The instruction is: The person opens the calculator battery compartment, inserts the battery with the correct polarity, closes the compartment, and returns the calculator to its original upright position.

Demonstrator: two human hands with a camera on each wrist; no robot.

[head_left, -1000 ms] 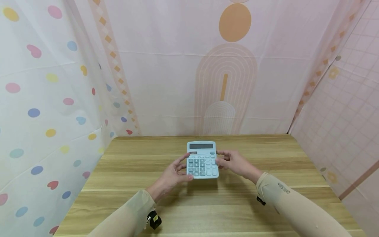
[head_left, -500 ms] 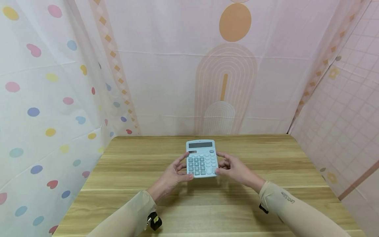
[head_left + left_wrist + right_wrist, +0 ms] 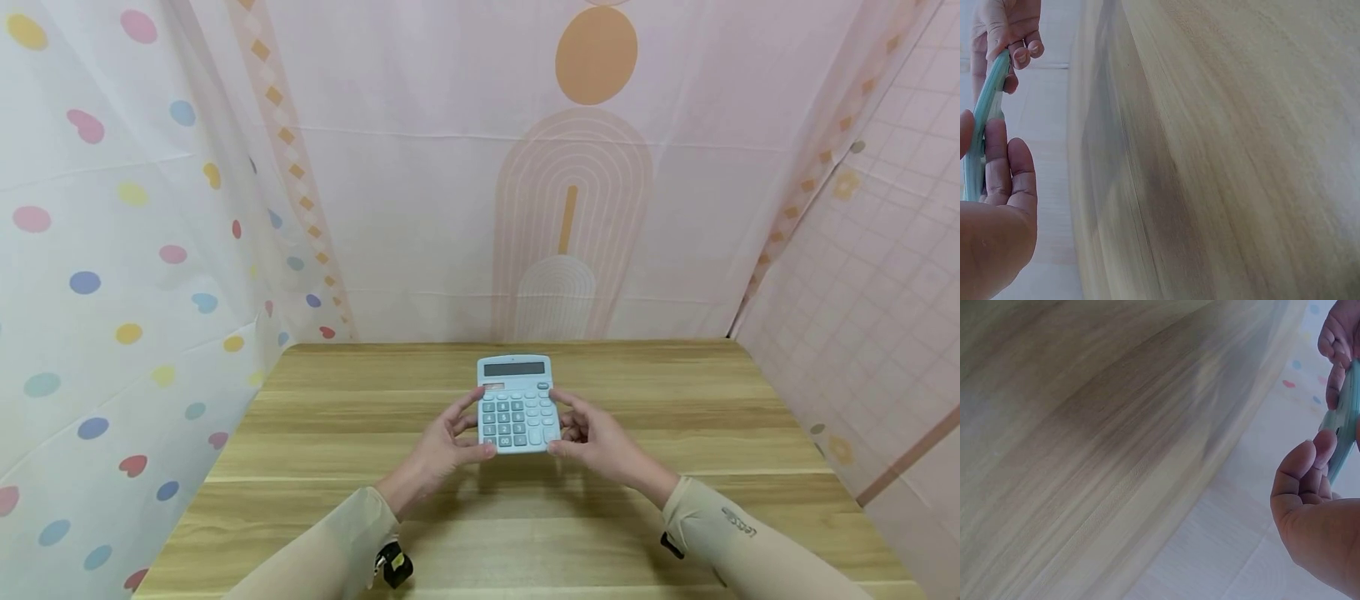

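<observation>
A light blue calculator (image 3: 516, 408) with a dark display and grey number keys is held up above the table, its face tilted toward the head camera. My left hand (image 3: 442, 440) grips its left edge, the thumb on the lower left corner and the index finger near the small solar panel. On the opposite edge, my right hand (image 3: 603, 442) holds it with the thumb at the lower right corner. Both wrist views catch the calculator's thin side edge-on, the left wrist view (image 3: 988, 119) and the right wrist view (image 3: 1342, 419), with fingers behind its back.
Below lies a wooden table (image 3: 337, 450) with the hands' shadows on it. A pale pink patterned curtain (image 3: 420, 208) hangs behind the table's far edge. Dotted cloth (image 3: 150, 292) covers the left side, and checked cloth (image 3: 885, 275) the right.
My right thumb has moved down from the calculator's right side to its lower right corner, and the right hand has shifted slightly down. The calculator has moved a little to the right.
</observation>
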